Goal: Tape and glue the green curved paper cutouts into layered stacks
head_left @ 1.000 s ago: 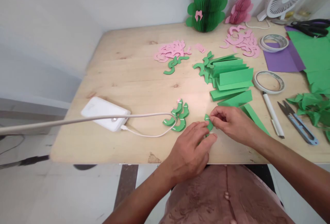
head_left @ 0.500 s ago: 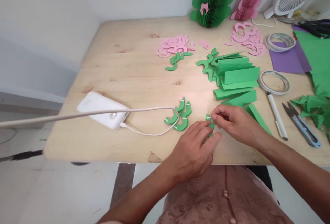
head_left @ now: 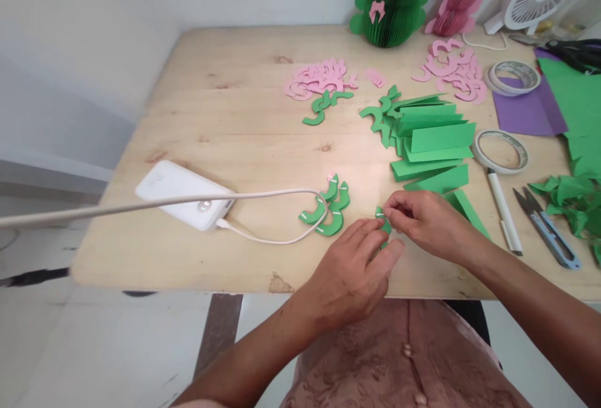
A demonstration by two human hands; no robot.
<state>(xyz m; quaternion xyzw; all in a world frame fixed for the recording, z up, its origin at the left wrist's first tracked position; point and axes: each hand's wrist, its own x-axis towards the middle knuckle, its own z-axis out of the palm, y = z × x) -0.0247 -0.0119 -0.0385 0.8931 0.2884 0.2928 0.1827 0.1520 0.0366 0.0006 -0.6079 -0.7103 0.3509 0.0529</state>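
Tabletop (head_left: 248,145) shifts slightly in view, left fingers (head_left: 370,245) still holding green piece (head_left: 387,228), right fingers (head_left: 399,219) pinched together.

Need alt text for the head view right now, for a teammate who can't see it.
The left hand rests on a small green cutout on a wooden table, the right hand pinched at its far end. Left of them lie green pieces with white strips and a white power bank; beyond are folded green papers and pink cutouts.
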